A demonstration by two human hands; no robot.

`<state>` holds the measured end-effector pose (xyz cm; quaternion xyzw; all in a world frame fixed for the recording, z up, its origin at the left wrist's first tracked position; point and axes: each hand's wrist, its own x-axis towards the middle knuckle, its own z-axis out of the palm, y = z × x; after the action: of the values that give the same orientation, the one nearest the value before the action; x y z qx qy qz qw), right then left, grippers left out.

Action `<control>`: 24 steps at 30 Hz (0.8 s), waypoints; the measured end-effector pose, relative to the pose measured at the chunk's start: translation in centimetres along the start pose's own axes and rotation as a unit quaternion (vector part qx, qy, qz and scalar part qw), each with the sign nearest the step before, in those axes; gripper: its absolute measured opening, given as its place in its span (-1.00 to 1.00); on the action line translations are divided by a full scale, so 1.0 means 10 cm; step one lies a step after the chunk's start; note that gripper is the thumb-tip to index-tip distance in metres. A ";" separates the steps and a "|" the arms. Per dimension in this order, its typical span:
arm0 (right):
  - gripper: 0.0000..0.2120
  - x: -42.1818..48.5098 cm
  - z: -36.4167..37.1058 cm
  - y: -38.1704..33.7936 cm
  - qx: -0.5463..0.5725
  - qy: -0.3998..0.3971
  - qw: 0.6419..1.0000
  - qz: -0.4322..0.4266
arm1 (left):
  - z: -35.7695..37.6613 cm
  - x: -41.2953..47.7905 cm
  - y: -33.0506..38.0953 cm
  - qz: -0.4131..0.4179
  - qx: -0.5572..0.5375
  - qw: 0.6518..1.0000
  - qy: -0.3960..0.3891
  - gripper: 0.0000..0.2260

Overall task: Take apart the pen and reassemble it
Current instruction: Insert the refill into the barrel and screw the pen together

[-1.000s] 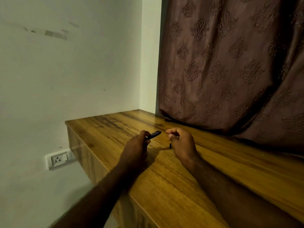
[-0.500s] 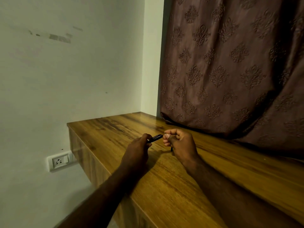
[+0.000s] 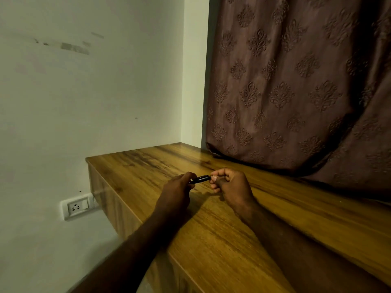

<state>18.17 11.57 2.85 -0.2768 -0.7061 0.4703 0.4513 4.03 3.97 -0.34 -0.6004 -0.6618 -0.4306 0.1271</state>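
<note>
**A:** Where is the pen?

**B:** The pen [image 3: 200, 179] is up in the air, just over the table [image 3: 222, 240]. It is black and shiny. It lies a bit tilted, with the right end higher.

**A:** Who holds it?

**B:** Both hands. The left hand [image 3: 176, 192] has its fingers curled tight around the left end of the pen. That end is hidden inside the hand.

**A:** And the other hand?

**B:** The right hand [image 3: 231, 186] is curled up too. Its thumb and fingertips [image 3: 214, 178] pinch at the right end of the pen. I cannot tell if they hold the pen itself or a small part at its tip. It is too small and dark to see.

**A:** Do the hands touch each other?

**B:** No. A short bit of pen shows between them.

**A:** What else is there?

**B:** Both arms reach over the wooden table. A brown curtain [image 3: 296, 81] with a leafy pattern hangs behind, and its bottom rests on the table. On the left is a pale wall [image 3: 84, 102], with a white socket [image 3: 77, 206] low down, beside the table's end.
</note>
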 end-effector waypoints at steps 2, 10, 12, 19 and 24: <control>-0.86 0.00 0.00 0.00 0.009 -0.009 1.000 0.004 | -0.01 0.00 0.00 -0.001 -0.002 1.000 0.003 -0.76; -0.90 0.02 -0.07 0.06 0.017 -0.037 0.997 0.062 | 0.02 0.01 -0.03 0.007 0.000 1.000 -0.011 -0.80; -0.89 0.03 -0.10 0.08 0.028 -0.042 0.997 0.066 | 0.02 0.00 -0.03 0.007 0.009 1.000 -0.014 -0.81; -0.87 0.07 -0.10 0.08 0.073 -0.057 0.993 0.074 | 0.04 0.01 -0.03 -0.008 0.023 1.000 -0.018 -0.78; -0.88 0.08 -0.09 0.13 0.037 -0.046 0.996 0.062 | 0.03 0.01 -0.02 -0.009 0.014 1.000 -0.021 -0.77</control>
<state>18.59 13.14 2.14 -0.2807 -0.6897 0.5356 0.3983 3.89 4.22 -0.54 -0.6016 -0.6756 -0.4097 0.1176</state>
